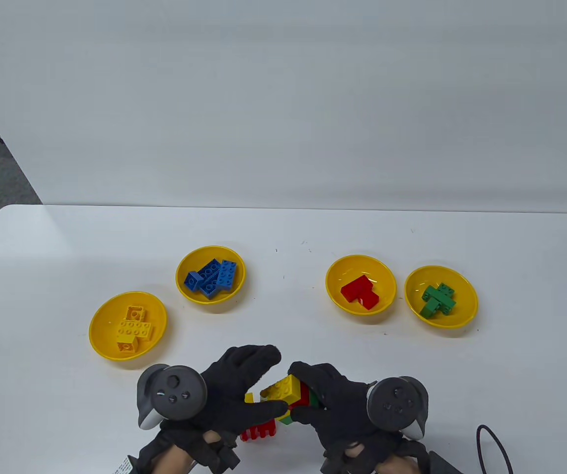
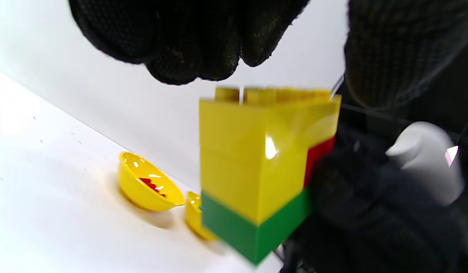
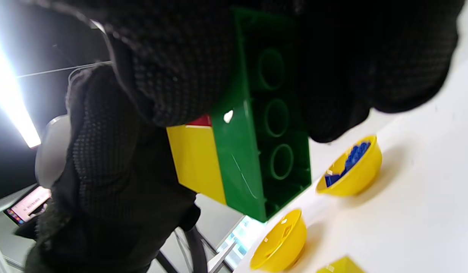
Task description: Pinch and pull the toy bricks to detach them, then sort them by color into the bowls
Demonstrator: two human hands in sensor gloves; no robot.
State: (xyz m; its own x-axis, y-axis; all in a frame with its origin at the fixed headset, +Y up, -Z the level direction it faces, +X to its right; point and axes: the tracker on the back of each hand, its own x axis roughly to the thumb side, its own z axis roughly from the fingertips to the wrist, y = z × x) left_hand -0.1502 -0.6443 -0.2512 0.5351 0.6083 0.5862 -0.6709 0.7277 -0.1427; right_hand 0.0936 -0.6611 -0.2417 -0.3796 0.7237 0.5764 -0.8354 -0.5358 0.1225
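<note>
Yellow on top, red in the middle, green underneath: that is the brick stack (image 1: 293, 397) you hold between both hands just above the near edge of the white table (image 1: 283, 237). Your right hand (image 1: 335, 402) is curled round the stack from the right, fingers over its top and thumb under the green base. Your left hand (image 1: 236, 390) meets it from the left, thumb against the side of the yellow brick (image 1: 283, 389), fingers arched above it.

A loose red brick (image 1: 259, 432) lies on the table below your left hand, and a small yellow piece (image 1: 249, 397) shows beside the stack.

4 yellow bowls sit further back. The leftmost bowl (image 1: 101, 340) holds yellow bricks (image 1: 134, 328), the next bowl (image 1: 184, 291) blue bricks (image 1: 212, 277), the third bowl (image 1: 335, 296) red bricks (image 1: 360, 291), and the rightmost bowl (image 1: 466, 311) green bricks (image 1: 439, 299). A black cable (image 1: 491, 444) loops at the table's near right corner.
</note>
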